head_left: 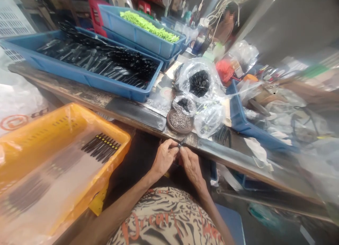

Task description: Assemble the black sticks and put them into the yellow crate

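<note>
My left hand [164,158] and my right hand [192,165] meet just below the wooden bench edge [106,103]. Their fingertips pinch a small black part [181,143], and its tip sticks out above them while the rest is hidden. Close beyond my hands, on the bench, sits a round brown dish of small metal pins [180,120]. Next to it lie a small plastic bag of black pieces [184,104] and a larger plastic bag of black parts [199,83]. To my left, an orange tray [111,139] lined with clear plastic holds rows of black, yellow-tipped pieces [102,148].
A blue tray of black-handled pieces [95,61] fills the bench's left side, with a blue tray of green pieces [148,29] behind it. Plastic bags and a blue tray [243,119] crowd the right. A person [224,31] stands at the far end.
</note>
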`<state>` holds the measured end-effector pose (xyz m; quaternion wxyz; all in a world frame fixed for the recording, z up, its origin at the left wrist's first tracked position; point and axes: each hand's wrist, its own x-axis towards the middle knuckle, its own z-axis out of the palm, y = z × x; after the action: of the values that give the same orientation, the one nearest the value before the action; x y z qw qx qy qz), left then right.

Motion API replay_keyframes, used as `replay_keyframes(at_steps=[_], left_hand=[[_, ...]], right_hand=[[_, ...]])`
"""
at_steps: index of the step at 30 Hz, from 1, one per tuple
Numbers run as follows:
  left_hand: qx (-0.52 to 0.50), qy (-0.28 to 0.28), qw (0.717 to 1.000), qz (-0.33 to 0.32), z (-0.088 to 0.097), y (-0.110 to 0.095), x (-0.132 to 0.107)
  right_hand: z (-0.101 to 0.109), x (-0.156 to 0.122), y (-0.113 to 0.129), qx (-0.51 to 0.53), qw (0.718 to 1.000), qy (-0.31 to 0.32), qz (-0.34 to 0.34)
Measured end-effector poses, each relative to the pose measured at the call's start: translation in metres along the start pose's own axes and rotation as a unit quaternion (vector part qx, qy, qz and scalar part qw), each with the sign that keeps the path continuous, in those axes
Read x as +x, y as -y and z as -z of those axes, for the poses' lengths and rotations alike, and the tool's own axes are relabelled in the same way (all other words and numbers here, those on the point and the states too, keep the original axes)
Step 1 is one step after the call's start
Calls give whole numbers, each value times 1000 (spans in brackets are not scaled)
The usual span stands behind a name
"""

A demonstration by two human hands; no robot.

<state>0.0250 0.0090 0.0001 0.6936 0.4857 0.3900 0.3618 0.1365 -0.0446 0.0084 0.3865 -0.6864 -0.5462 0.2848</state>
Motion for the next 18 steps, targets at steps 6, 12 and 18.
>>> replay_keyframes(at_steps=[6,12,18], left_hand=[[-4,-5,1000,3,0,-3,0],[-17,-2,1000,9,1,-4,0],[-12,-4,1000,13,2,-5,0]], right_hand=[[-1,1,-1,15,1000,7,-4],[-3,2,-4,39,999,13,-14],[-3,2,-4,40,999,12,-17]])
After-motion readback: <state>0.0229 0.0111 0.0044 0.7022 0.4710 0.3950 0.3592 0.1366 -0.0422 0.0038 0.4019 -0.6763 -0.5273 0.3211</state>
